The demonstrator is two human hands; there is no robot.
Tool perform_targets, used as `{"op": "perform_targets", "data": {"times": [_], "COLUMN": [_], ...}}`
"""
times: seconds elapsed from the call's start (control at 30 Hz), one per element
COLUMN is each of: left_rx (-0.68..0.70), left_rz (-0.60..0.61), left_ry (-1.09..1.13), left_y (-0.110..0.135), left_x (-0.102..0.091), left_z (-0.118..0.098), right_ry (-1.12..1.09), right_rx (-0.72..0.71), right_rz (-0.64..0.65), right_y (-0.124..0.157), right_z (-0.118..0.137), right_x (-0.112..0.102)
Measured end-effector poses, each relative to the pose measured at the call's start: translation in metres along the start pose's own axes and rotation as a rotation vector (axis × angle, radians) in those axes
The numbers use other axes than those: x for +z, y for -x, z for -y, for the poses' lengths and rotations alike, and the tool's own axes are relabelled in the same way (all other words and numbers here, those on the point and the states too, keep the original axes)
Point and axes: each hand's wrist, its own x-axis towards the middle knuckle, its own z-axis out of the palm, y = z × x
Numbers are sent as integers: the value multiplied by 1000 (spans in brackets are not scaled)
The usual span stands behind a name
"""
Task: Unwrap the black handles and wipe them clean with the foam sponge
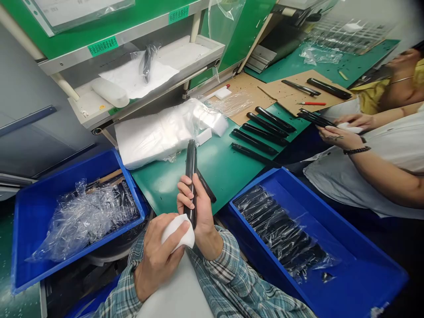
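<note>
A green label (pixel 103 45) on the shelf rail (pixel 139 33) bears Chinese characters, too blurred to read. A second label (pixel 178 14), further right along the rail, is likewise unreadable.

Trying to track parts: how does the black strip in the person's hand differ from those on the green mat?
The held strip stands upright in the right hand; the mat strips lie flat on the green mat. The left hand holds a white pad at the held strip's lower end; the mat strips lie untouched, side by side. All are long, slim, black.

Bright even light, warped edges
</note>
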Motion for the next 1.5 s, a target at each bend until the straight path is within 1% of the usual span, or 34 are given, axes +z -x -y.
{"op": "perform_targets", "data": {"times": [0.13, 0.27, 0.5, 0.83, 1.0, 1.1, 1.2, 1.37, 1.47, 1.5], "left_rx": [-7, -6, -5, -3, -14, -15, -15, -23, -29, -31], "left_rz": [-9, -39, -47, -54, -68, -71, -76, -98, -98, -100], "left_ry": [2, 10, 5, 12, 1, 1, 11, 1, -7, -3], "left_y": [-3, -6, -4, -8, -8, -6, -5, -7, -7, -7], "left_x": [-2, -3, -3, -5, -7, -7, -8, -8, -9, -9], "left_z": [-1, -2, -1, -6, -7, -8, -8, -8, -8, -8], "right_ry": [25, 97, 143, 176, 226, 229, 230, 222, 209, 207], "right_rx": [-1, 0, -59, -123, -76, -136, -165, -102, -165, -153], "right_rz": [-5, 32, 45, 26, 15, 2, 27, 44, 35, 41], "right_y": [0, 1, 2, 7, 8, 9, 10, 9, 9, 9], "right_z": [-2, -4, -3, -1, -3, -3, -3, -7, -10, -11], "right_x": [5, 9, 13, 20, 21, 22, 23, 26, 25, 25]}}
